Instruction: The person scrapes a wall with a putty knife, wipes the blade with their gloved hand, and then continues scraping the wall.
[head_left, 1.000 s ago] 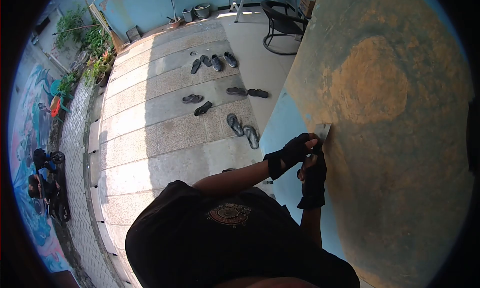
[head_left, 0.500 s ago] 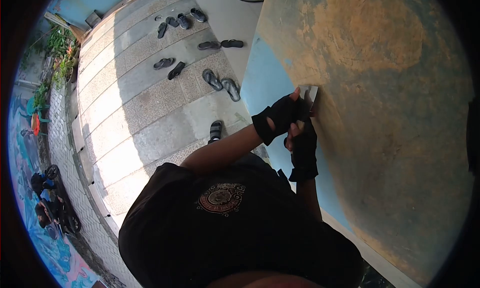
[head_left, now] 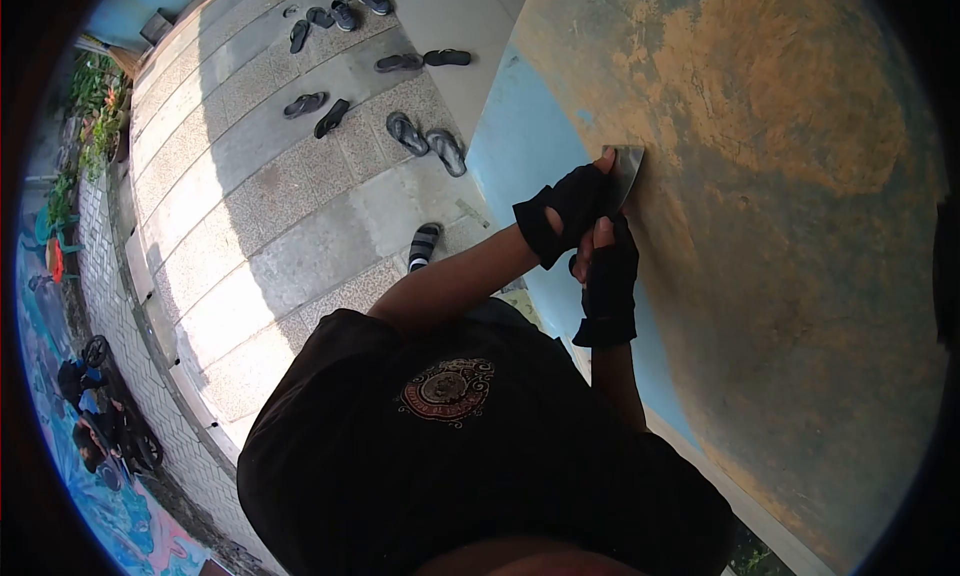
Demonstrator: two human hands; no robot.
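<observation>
A flat metal scraper blade point(head_left: 627, 172) is held against the patchy painted wall point(head_left: 760, 246). My left hand point(head_left: 578, 208), in a black fingerless glove, is closed on the scraper, with one fingertip on the blade. Just below it, my right hand point(head_left: 608, 276), gloved the same way, is closed around the lower part of the scraper. The handle is mostly hidden by the fingers. Beside the hands is a light blue strip of wall point(head_left: 520, 126), and the wall around the blade has tan and grey-green patches.
Several sandals and shoes point(head_left: 405, 134) lie on the tiled floor point(head_left: 320, 216). A foot in a striped sandal point(head_left: 425, 244) stands near the wall base. At far left are plants point(head_left: 98, 126), a motorbike point(head_left: 110, 416) with someone beside it, and a painted mural.
Both hands and the scraper have moved slightly up along the wall, and the blade has turned. The camera view has shifted a little, with the floor items now further left and up.
</observation>
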